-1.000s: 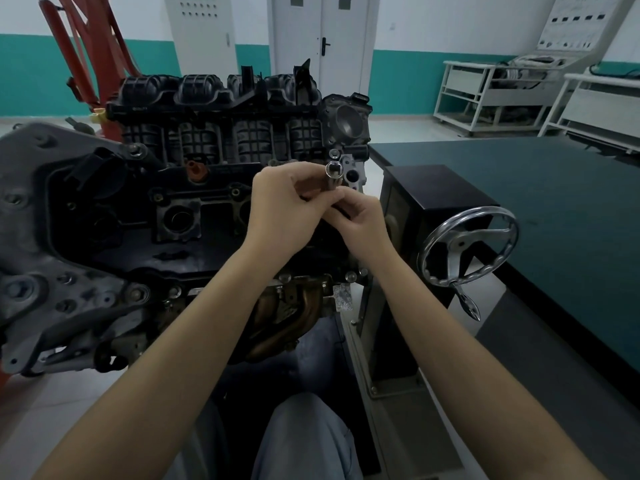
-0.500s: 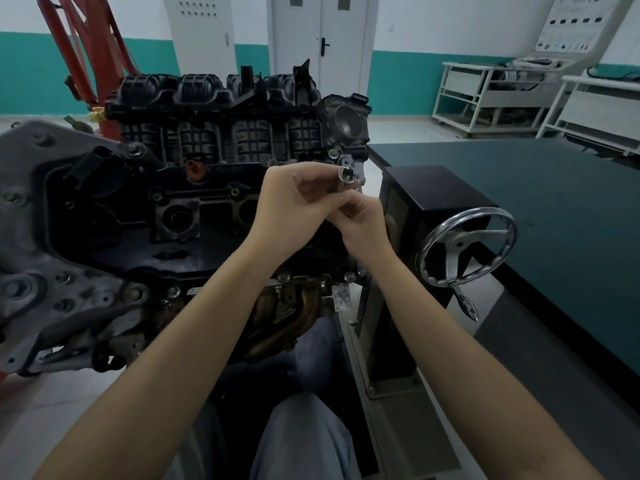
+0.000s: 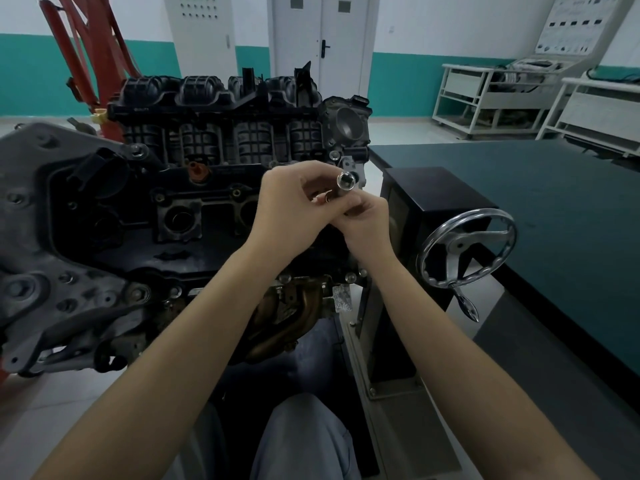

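A: Where is the metal socket (image 3: 345,180)?
B: At twelve o'clock, in front of the engine (image 3: 214,140), with its round open end facing up toward the camera.
A: And the hands?
B: The left hand (image 3: 287,206) curls its fingers round it, and the right hand (image 3: 365,220) pinches its lower end from five o'clock. The handwheel (image 3: 465,252) stands at four o'clock, beside the desk (image 3: 554,202).

You're in an auto-mechanics training workshop. A stripped engine (image 3: 207,174) sits on a stand with a handwheel (image 3: 467,251) before you, and a red hoist (image 3: 86,53) stands behind it. A green-topped bench (image 3: 554,202) runs along your right, and a display board (image 3: 568,26) leans over white racks (image 3: 485,95) by the wall.
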The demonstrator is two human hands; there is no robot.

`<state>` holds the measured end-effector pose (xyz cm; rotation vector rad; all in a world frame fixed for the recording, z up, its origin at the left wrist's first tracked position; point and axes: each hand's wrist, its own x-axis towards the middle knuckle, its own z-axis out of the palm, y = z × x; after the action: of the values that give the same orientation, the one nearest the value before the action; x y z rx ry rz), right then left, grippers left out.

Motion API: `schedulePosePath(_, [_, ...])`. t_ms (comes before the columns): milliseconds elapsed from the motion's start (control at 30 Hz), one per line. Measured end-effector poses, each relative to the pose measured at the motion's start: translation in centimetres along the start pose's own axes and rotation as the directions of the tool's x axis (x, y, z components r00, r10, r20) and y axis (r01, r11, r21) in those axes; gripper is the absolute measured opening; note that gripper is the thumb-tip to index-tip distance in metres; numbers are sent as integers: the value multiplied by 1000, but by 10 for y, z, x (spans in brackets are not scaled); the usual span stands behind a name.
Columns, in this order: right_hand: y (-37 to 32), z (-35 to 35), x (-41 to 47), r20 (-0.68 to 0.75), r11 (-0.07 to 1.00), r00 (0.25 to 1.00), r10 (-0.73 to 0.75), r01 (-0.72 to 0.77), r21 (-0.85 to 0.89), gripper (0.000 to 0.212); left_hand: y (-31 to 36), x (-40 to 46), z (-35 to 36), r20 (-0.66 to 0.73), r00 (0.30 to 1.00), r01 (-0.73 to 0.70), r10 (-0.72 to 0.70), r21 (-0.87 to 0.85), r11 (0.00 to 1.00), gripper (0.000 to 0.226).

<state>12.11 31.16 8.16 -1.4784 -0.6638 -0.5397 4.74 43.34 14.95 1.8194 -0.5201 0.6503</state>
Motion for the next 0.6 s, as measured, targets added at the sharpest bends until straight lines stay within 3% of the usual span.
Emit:
schedulePosePath(100, [-2, -1, 1, 37, 1000, 999, -4, 4, 13, 26, 1, -3, 3, -111, 994, -7, 13, 55, 998, 21])
schedulePosePath(200, [-2, -2, 2, 140, 999, 990, 23, -16, -46, 27, 0, -3, 0, -39, 999, 3, -5, -54, 999, 30])
schedulePosePath(300, [1, -3, 1, 87, 999, 996, 37, -36, -9, 30, 3, -2, -2, 54, 998, -7, 15, -132, 991, 34])
schedulePosePath(433, [-1, 0, 0, 33, 1000, 999, 9, -10, 6, 25, 3, -3, 1, -64, 998, 4, -1, 37, 999, 25])
schedulePosePath(500, [-3, 0, 0, 57, 1000, 998, 4, -4, -8, 21, 3, -3, 0, -97, 995, 10, -6, 43, 999, 23])
schedulePosePath(600, [-6, 1, -1, 100, 998, 995, 22, -17, -58, 21, 5, -3, -3, 3, 1000, 12, -12, -53, 998, 26])
